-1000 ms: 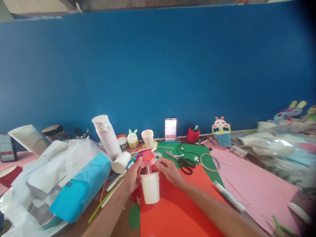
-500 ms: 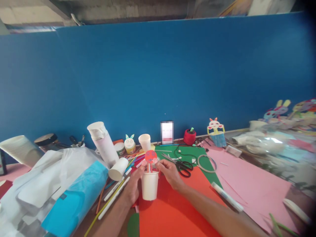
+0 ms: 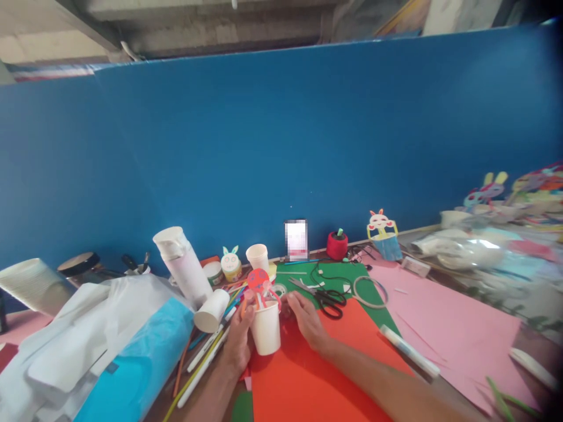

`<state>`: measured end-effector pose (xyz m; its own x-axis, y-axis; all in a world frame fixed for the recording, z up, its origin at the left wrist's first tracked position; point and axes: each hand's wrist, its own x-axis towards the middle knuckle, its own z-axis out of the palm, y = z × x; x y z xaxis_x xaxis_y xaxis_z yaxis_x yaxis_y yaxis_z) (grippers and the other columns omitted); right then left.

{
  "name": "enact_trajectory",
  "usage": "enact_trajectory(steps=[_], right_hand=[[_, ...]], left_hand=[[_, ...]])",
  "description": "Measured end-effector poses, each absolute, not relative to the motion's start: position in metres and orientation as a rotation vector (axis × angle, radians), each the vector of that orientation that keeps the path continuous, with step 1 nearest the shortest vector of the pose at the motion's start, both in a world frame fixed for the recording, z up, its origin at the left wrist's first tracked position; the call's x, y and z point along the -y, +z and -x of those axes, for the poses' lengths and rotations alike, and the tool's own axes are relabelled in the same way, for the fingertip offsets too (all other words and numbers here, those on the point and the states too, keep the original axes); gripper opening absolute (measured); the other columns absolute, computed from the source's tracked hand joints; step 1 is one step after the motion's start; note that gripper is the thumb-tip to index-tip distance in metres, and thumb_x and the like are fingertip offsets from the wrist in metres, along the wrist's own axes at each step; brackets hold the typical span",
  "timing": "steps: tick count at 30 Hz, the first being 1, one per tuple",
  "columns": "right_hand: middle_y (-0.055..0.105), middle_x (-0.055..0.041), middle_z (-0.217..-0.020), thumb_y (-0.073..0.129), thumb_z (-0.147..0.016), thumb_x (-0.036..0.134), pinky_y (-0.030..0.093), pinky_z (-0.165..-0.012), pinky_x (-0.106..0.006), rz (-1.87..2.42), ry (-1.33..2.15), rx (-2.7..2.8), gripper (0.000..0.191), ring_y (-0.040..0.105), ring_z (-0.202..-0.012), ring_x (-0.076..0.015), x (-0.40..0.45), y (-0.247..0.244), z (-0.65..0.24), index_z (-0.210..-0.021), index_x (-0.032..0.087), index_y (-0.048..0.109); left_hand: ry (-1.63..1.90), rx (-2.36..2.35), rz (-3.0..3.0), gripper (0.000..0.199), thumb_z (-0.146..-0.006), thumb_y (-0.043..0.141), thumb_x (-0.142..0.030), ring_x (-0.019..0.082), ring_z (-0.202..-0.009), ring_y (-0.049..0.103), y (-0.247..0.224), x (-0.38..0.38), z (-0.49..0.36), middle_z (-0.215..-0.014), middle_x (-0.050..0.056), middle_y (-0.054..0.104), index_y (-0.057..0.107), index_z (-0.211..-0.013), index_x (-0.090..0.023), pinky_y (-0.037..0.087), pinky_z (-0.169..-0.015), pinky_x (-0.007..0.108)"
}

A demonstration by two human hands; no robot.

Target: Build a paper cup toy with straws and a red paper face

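A white paper cup (image 3: 267, 331) stands, tilted slightly left, over the orange sheet (image 3: 316, 375). From its mouth rises a round red paper face (image 3: 258, 281) with pinkish strips beside it. My left hand (image 3: 240, 337) is closed on the cup's left side near the rim, thumb by the strips. Just right of the rim, my right hand (image 3: 303, 316) has its fingers curled and a little apart, with nothing visible between them. Behind it lie black-handled scissors (image 3: 329, 300) on the green sheet (image 3: 352, 272).
On the left are a white bag (image 3: 88, 328), a tall white roll (image 3: 182, 264), a tipped cup (image 3: 212, 310) and several markers (image 3: 204, 357). Along the blue wall stand an upright cup (image 3: 257, 258), a phone (image 3: 296, 239) and a blue rabbit cup (image 3: 387, 245). Pink paper (image 3: 453, 328) lies right.
The red face and cup have tilted left. My right hand has come away from the strips at the cup's right side, while my left hand has shifted lower onto the cup.
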<state>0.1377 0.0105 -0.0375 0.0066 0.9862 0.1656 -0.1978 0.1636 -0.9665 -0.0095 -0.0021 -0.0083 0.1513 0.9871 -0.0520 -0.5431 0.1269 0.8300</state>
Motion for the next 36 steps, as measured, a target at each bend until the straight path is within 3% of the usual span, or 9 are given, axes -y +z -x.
enact_trajectory(steps=[11,21,26,36], right_hand=[[0.047,0.0026,-0.053,0.042,-0.081,0.045,0.030,-0.049,-0.022,0.984,1.165,1.318,0.037,0.041,-0.051,-0.0094,-0.013,-0.042,-0.136,-0.058,0.017,0.046],[0.038,0.0048,-0.052,0.045,-0.080,0.042,0.025,-0.046,-0.021,0.999,1.190,1.276,0.034,0.034,-0.048,-0.0078,-0.016,-0.042,-0.138,-0.057,0.017,0.044],[0.037,0.0056,-0.049,0.045,-0.080,0.045,0.024,-0.044,-0.021,1.006,1.244,1.258,0.035,0.034,-0.045,-0.0076,-0.015,-0.041,-0.137,-0.057,0.017,0.044],[0.041,0.0038,-0.049,0.039,-0.081,0.051,0.027,-0.047,-0.022,0.949,1.239,1.261,0.043,0.037,-0.046,-0.0089,-0.013,-0.039,-0.138,-0.057,0.017,0.045]], left_hand=[[1.269,-0.716,-0.834,0.046,-0.074,0.060,-0.032,0.023,-0.086,0.062,-0.019,-0.001,0.012,-0.101,0.011,0.064,0.049,-0.115,-0.016,0.047,-0.077,0.032],[1.272,-0.724,-0.795,0.057,-0.069,0.065,-0.032,0.023,-0.082,0.063,-0.024,0.003,0.010,-0.099,0.011,0.064,0.043,-0.120,-0.018,0.048,-0.076,0.033],[1.282,-0.717,-0.769,0.061,-0.070,0.065,-0.031,0.024,-0.085,0.062,-0.025,0.002,0.012,-0.099,0.011,0.065,0.038,-0.124,-0.018,0.048,-0.076,0.033],[1.295,-0.679,-0.727,0.056,-0.071,0.064,-0.030,0.024,-0.085,0.063,-0.022,0.001,0.011,-0.099,0.010,0.065,0.043,-0.122,-0.018,0.048,-0.077,0.034]])
